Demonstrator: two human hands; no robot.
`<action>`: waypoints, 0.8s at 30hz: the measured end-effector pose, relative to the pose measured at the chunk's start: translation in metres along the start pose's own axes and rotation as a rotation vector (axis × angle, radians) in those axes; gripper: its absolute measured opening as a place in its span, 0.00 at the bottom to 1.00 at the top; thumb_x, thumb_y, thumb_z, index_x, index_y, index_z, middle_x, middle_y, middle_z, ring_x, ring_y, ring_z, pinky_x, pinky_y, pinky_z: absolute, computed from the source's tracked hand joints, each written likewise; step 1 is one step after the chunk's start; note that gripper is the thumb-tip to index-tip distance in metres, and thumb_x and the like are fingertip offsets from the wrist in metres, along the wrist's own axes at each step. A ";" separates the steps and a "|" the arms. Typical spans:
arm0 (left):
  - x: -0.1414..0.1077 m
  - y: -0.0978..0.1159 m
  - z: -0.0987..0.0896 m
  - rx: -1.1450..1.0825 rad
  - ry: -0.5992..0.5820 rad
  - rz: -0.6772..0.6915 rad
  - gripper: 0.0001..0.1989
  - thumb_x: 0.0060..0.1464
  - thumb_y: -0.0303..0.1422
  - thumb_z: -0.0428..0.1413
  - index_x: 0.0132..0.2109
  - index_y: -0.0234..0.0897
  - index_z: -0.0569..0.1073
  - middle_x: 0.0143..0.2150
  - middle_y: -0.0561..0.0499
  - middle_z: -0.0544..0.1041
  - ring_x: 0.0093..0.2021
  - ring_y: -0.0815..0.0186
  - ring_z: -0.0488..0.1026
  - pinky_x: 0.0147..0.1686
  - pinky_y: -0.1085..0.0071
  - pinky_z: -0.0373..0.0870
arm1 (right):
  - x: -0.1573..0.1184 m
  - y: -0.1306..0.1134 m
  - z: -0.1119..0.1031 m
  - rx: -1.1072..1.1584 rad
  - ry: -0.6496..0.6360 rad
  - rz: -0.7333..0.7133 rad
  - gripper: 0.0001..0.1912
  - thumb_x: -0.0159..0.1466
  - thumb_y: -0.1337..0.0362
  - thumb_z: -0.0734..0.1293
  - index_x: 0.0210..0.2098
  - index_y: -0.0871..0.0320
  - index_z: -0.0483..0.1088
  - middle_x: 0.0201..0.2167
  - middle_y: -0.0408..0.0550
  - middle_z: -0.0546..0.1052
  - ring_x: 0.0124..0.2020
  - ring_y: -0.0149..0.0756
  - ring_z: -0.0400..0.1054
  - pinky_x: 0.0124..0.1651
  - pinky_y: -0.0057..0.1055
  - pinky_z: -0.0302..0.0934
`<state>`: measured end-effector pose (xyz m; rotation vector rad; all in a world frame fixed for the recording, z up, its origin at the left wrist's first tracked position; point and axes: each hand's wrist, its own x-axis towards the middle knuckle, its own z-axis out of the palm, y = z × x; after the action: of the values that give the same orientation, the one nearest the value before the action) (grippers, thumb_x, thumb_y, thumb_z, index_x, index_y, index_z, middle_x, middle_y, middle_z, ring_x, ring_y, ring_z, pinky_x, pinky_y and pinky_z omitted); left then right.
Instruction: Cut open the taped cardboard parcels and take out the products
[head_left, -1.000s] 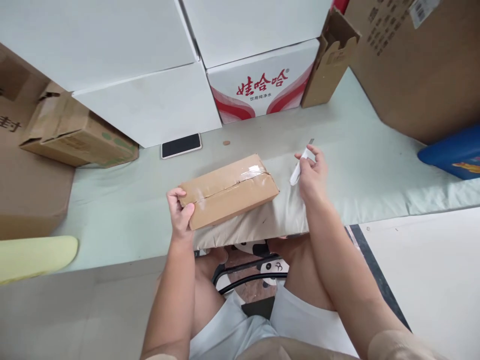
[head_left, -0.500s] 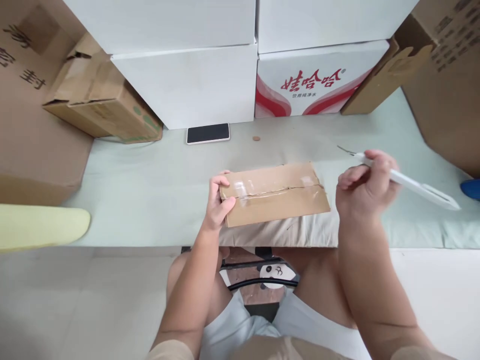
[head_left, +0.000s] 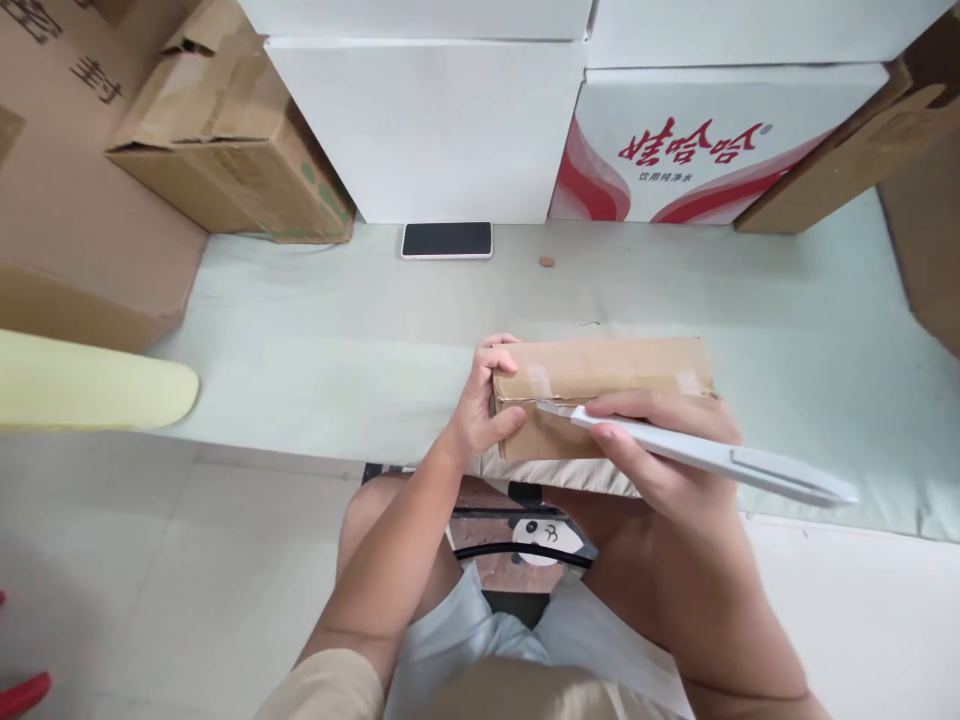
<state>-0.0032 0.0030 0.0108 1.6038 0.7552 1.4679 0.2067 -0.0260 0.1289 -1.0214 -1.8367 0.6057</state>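
A small brown cardboard box (head_left: 615, 365) lies near the front edge of the cloth-covered surface, a lengthwise seam and bits of clear tape along its top. My left hand (head_left: 487, 400) grips its left end, thumb on the near side and fingers over the far side. In my right hand (head_left: 675, 450) is a white utility knife (head_left: 720, 455), held like a pen with its handle pointing right. The knife's blade tip touches the box at the seam, close to my left thumb. My right hand hides the box's near right part.
Behind lies a phone (head_left: 447, 240) beside a small brown scrap (head_left: 547, 262). White cartons (head_left: 427, 130) stand stacked at the back, one with red print (head_left: 690, 150). A brown carton (head_left: 247, 180) stands back left, and a yellow-green rounded object (head_left: 97, 385) juts in from the left.
My right hand has brought the knife left and down from beside the box onto its seam. The view has shifted, and my left hand still holds the box's left end.
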 end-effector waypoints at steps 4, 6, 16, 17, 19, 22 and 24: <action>-0.001 0.004 -0.002 0.000 -0.024 -0.007 0.24 0.61 0.54 0.60 0.54 0.48 0.63 0.58 0.44 0.63 0.66 0.50 0.61 0.62 0.51 0.65 | 0.002 -0.005 0.004 -0.066 -0.048 -0.043 0.03 0.66 0.64 0.74 0.35 0.53 0.82 0.30 0.43 0.85 0.26 0.33 0.78 0.34 0.27 0.74; -0.001 0.004 -0.002 0.010 -0.024 -0.011 0.24 0.61 0.54 0.60 0.54 0.48 0.63 0.58 0.44 0.63 0.66 0.50 0.61 0.61 0.52 0.65 | 0.003 -0.008 0.006 -0.062 -0.046 -0.032 0.03 0.67 0.65 0.74 0.35 0.54 0.82 0.30 0.42 0.85 0.26 0.32 0.78 0.34 0.27 0.74; -0.001 0.005 -0.002 0.009 -0.018 -0.004 0.23 0.61 0.53 0.61 0.54 0.48 0.64 0.57 0.44 0.64 0.66 0.51 0.62 0.60 0.53 0.65 | -0.001 -0.008 0.005 -0.058 -0.030 0.045 0.06 0.69 0.66 0.71 0.35 0.54 0.79 0.28 0.41 0.82 0.26 0.30 0.75 0.33 0.28 0.70; -0.001 0.006 -0.002 0.004 -0.016 -0.007 0.23 0.61 0.52 0.61 0.54 0.48 0.64 0.57 0.44 0.64 0.66 0.50 0.61 0.60 0.53 0.65 | -0.001 -0.007 0.005 -0.060 -0.031 0.054 0.06 0.69 0.65 0.71 0.35 0.54 0.79 0.29 0.41 0.82 0.26 0.31 0.75 0.33 0.29 0.69; -0.001 0.007 -0.003 0.007 -0.012 -0.019 0.23 0.60 0.52 0.61 0.54 0.47 0.64 0.57 0.44 0.65 0.66 0.50 0.62 0.60 0.53 0.65 | -0.003 -0.005 0.005 -0.084 0.020 0.057 0.06 0.68 0.66 0.71 0.33 0.54 0.79 0.28 0.41 0.82 0.26 0.31 0.74 0.32 0.30 0.68; -0.001 0.009 -0.004 0.030 -0.008 -0.055 0.24 0.60 0.53 0.62 0.53 0.46 0.65 0.57 0.44 0.65 0.66 0.49 0.63 0.60 0.53 0.66 | -0.005 0.001 0.005 -0.081 0.160 0.088 0.10 0.67 0.68 0.69 0.29 0.54 0.77 0.24 0.41 0.79 0.23 0.30 0.70 0.28 0.30 0.63; -0.001 0.011 -0.005 0.031 -0.002 -0.069 0.25 0.59 0.54 0.62 0.53 0.46 0.65 0.57 0.43 0.65 0.65 0.49 0.64 0.60 0.52 0.67 | -0.006 0.007 0.001 0.047 0.262 0.096 0.11 0.65 0.65 0.69 0.26 0.54 0.76 0.21 0.42 0.76 0.21 0.31 0.68 0.25 0.32 0.61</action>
<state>-0.0087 -0.0021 0.0196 1.5870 0.8282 1.4107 0.2095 -0.0273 0.1204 -1.1075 -1.5455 0.5421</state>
